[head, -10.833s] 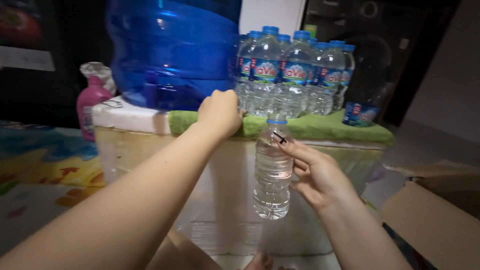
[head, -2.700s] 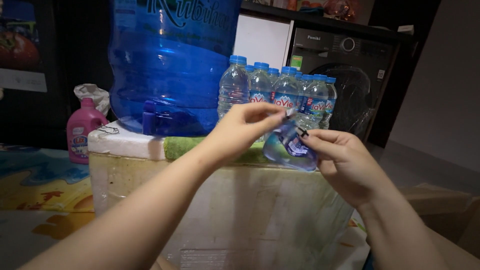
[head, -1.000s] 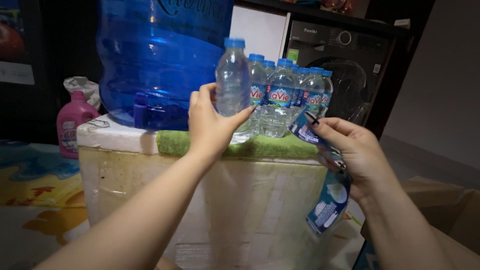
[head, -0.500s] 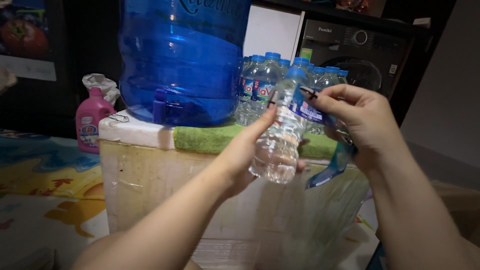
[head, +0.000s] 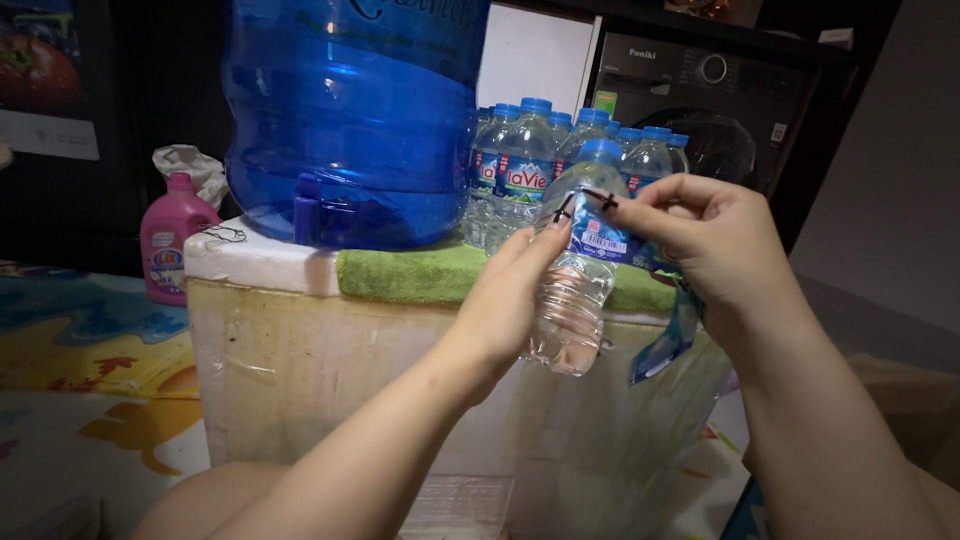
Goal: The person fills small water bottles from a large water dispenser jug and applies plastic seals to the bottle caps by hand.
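While our left hand (head: 510,300) cradles the small water bottle (head: 578,270) at centre frame, our right hand (head: 705,240) pinches its half-peeled label (head: 610,240), fingers closed. We judge label-stripping underway; next, a steady pull toward lower right, bottle braced.

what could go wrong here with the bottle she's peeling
The left hand grips the thin clear bottle around its middle while the right hand pulls its label; squeezing may crumple it or let it slip. The label may tear, leaving a strip stuck on. A jerk could knock the bottles standing close behind on the green cloth.
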